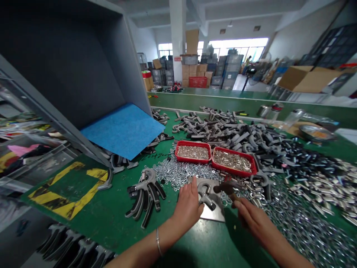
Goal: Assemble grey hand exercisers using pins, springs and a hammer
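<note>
My right hand (248,212) is closed around the wooden handle of a hammer (228,187), whose dark head is over the right side of a metal plate (210,214). On this plate lies a grey hook-shaped handle part (205,193) with a dark end. My left hand (187,203) is at its left side, fingers pointing forward and thumb against the part, gripping it; the part's left end is hidden by the hand. Left of that hand sits a cluster of grey hand grips (146,193) with black pads and a coil spring.
Two red trays (193,160) (234,172) of small metal pieces stand behind the plate. Loose nuts (178,173), rings (295,219) and heaped grey handles (240,134) surround them. A grey bin (111,56) with a blue sheet (125,130) rises at left. A person (247,64) is far back.
</note>
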### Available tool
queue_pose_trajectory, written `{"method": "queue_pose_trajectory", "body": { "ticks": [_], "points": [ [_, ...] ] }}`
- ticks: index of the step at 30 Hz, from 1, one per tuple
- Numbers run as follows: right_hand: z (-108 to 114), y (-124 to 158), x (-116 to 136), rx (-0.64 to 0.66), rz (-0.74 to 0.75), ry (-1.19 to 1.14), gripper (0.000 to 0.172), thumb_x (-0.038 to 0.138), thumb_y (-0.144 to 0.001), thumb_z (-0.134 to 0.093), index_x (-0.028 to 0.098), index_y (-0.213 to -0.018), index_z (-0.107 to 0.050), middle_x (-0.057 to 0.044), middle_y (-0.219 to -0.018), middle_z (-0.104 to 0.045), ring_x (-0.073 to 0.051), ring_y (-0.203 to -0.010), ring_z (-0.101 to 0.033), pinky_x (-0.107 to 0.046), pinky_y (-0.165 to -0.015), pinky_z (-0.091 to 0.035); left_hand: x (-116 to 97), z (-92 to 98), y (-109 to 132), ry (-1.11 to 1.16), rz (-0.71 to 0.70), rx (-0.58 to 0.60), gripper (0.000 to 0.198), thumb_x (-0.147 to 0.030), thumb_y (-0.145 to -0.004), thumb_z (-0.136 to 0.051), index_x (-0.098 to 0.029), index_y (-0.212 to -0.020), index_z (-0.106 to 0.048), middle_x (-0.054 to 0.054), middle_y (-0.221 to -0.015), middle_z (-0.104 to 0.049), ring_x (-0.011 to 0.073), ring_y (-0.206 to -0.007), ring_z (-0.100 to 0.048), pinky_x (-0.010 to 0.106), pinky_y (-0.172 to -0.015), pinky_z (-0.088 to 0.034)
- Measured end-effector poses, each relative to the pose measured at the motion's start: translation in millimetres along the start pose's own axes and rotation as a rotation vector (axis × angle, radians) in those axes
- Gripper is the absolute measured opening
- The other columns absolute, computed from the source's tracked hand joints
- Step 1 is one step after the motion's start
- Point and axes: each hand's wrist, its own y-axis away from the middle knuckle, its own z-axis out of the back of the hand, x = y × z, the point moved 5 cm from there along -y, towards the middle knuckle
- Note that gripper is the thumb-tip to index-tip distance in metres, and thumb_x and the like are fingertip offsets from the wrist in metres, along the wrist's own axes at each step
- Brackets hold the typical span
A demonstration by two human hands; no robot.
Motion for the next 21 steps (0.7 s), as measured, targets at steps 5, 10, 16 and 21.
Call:
{"method": "queue_pose_trajectory", "body": {
  "ticks": [5, 10, 16, 21],
  "points": [
    [-9, -14, 30, -0.029, 0.094, 0.225, 0.035, 0.048, -0.099, -0.029, 0.025, -0.099, -0.056, -0.008, -0.084, -0.071, -0.025, -0.072, -0.067, -0.032, -0.066, -0.045, 1, -2.2, 0, -0.012, -0.008, -0.038, 0.096, -0.022, -0.077, -0.06, -0.007, -0.153, -0.004, 0.023, -0.145, -0.041, 0.037, -0.128, -0.041, 0.052, -0.111, -0.027],
    [-25, -35, 18, 0.155, 0.05, 0.139, 0.039, 0.052, -0.096, -0.037, 0.022, -0.084, -0.059, -0.005, -0.074, -0.068, -0.022, -0.068, -0.065, -0.031, -0.063, -0.047, 0, -0.3, -2, -0.023, -0.003, -0.055, 0.095, -0.022, -0.075, -0.062, -0.009, -0.153, -0.01, 0.022, -0.138, -0.048, 0.0364, -0.121, -0.046, 0.053, -0.107, -0.031],
    [16, 5, -62, 0.124, -0.356, -0.115, 0.056, 0.07, -0.091, -0.027, 0.025, -0.086, -0.061, 0.0, -0.06, -0.06, -0.017, -0.041, -0.049, -0.03, -0.042, -0.042, 3, 14.4, -9, 0.35, 0.02, 0.053, 0.072, -0.032, -0.077, -0.065, -0.02, -0.143, -0.039, 0.014, -0.119, -0.062, 0.0309, -0.107, -0.059, 0.046, -0.096, -0.046],
    [47, -20, -56, -0.202, -0.112, 0.487, 0.041, 0.052, -0.092, -0.037, 0.021, -0.077, -0.061, -0.015, -0.084, -0.07, -0.031, -0.082, -0.066, -0.044, -0.08, -0.048, 18, 20.4, -12, 0.595, 0.113, 0.11, 0.047, -0.035, -0.084, -0.06, -0.02, -0.128, -0.053, 0.011, -0.112, -0.063, 0.0245, -0.103, -0.061, 0.037, -0.09, -0.049]
  ]
}}
